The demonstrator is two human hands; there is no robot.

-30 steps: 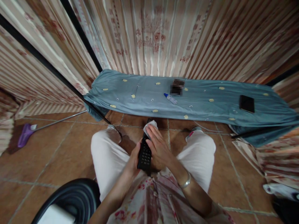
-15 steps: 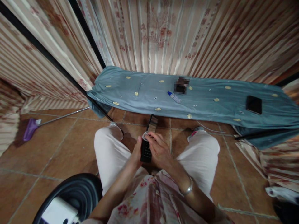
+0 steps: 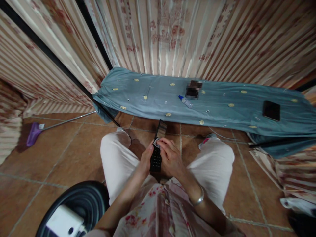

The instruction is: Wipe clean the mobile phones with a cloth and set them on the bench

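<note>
An unfolded black flip phone (image 3: 156, 159) lies between my two hands, above my lap, its keypad facing up and its screen half tilted away. My left hand (image 3: 145, 161) is closed round the phone's left side, thumb along the edge near the hinge. From the right, my right hand (image 3: 172, 157) has its fingers bent and drawn together, with the tips at the top of the keypad. Under these fingertips shows a small whitish round patch (image 3: 156, 142); I cannot tell whether it is part of the phone or a separate piece.
A bench with a blue-green cloth (image 3: 158, 102) stands ahead. On it lie a blue-capped clear bottle (image 3: 185, 102), a pixelated dark item (image 3: 194, 89) and a black flat object (image 3: 271, 110). A purple brush head (image 3: 34, 134) is left; a white box (image 3: 65, 221) sits on a round black object (image 3: 91, 194).
My right fingertips have shifted slightly on the phone's upper keypad, and more of the keys shows. The phone has turned a little. The whole view has shifted slightly.
</note>
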